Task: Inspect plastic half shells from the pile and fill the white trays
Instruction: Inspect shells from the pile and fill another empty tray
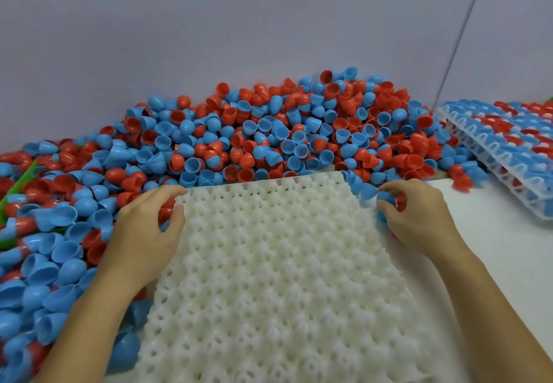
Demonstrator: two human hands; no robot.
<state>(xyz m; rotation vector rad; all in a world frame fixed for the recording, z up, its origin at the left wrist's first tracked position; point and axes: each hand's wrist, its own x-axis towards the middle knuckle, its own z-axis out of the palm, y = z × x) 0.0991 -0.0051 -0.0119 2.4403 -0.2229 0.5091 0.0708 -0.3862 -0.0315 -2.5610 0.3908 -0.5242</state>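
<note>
A: Grip first. What is the left hand [143, 227] doing?

B: Its fingers are curled over the far left corner of the empty white tray [278, 278], thumb pressed to the tray's left edge. It holds the tray. A red half shell [166, 210] shows under the fingers; I cannot tell whether the hand touches it.

A: And the right hand [419, 218]?

B: Curled round a small clutch of shells at the tray's far right corner. One blue half shell [385, 197] sits against the fingertips, with red showing behind it in the palm. So it is closed on shells, held just beside the tray's edge.

A: Where is the tray itself?

B: Directly before the person, at 6 o'clock, lying flat on the white table [508, 251]. All its pockets in sight are unfilled.

A: And the stock?

B: The pile of half shells [269, 137], red and blue mixed, runs from 9 o'clock round to about 1 o'clock, banked against the grey wall [209, 23]. It touches the tray's far edge and its left edge.

A: Anything else?

B: At 2 o'clock, a filled tray [508, 155] rests tilted, loaded with blue and red shells, its near side down on the table. At 9 o'clock a green strip [18, 185] pokes out from under the shells.
</note>
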